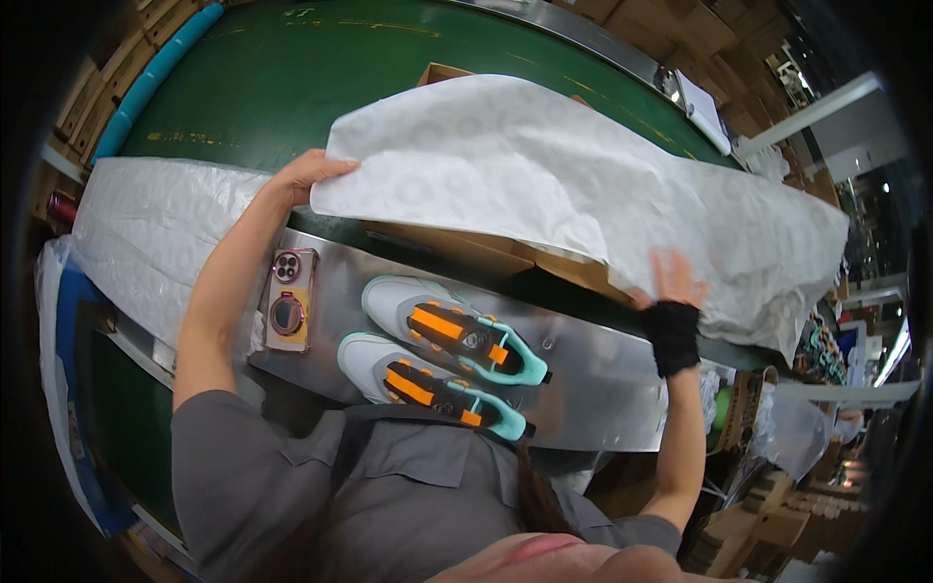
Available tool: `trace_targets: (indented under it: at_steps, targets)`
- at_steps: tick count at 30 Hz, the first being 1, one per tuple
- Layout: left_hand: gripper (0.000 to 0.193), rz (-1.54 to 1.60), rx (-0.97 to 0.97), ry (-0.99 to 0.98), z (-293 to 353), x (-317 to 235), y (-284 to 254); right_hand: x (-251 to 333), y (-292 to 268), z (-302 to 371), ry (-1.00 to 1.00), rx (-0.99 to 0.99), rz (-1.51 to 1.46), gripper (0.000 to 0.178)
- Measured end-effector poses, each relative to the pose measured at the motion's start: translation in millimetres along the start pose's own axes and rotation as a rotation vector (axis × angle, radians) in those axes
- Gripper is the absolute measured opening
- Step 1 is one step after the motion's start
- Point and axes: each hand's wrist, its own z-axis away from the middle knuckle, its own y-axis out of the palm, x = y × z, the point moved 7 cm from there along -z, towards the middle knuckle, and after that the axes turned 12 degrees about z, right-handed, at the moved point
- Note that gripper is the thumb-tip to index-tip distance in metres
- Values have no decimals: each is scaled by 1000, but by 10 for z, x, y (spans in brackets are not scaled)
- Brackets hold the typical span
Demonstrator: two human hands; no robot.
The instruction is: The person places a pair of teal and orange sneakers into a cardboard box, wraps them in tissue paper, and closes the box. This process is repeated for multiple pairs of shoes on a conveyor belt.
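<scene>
A large sheet of white wrapping paper (486,155) with a faint pattern is spread across a brown cardboard box (457,251), covering most of it. My left hand (309,175) pinches the sheet's left edge between thumb and fingers. On the right, my right hand (675,280), in a black wrist band (673,335), is at the paper's lower edge; its fingers are apart and slightly blurred. Nearer me, a pair of grey and mint-green sneakers (437,325) (428,384) with black and orange parts lies on a metal surface (598,374).
A phone (291,301) with a ring on its case lies left of the shoes. A stack of white paper sheets (160,219) is further left. Behind the box runs a green conveyor belt (282,73). A wicker basket (741,413) stands at the right, and cardboard boxes fill the background.
</scene>
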Motion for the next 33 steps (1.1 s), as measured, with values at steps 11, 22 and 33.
trace_targets:
  at_steps: [11,22,33]
  targets:
    - [43,-68,-106,-3,-5,-156,-242,1943,-748,1518,-780,-117,-496,11]
    - [38,-346,-287,207,236,-1112,-777,1592,-1338,210,-275,310,-1553,46]
    - [37,-143,165,322,323,-1781,630,2762,58,-1443,202,248,-1698,60]
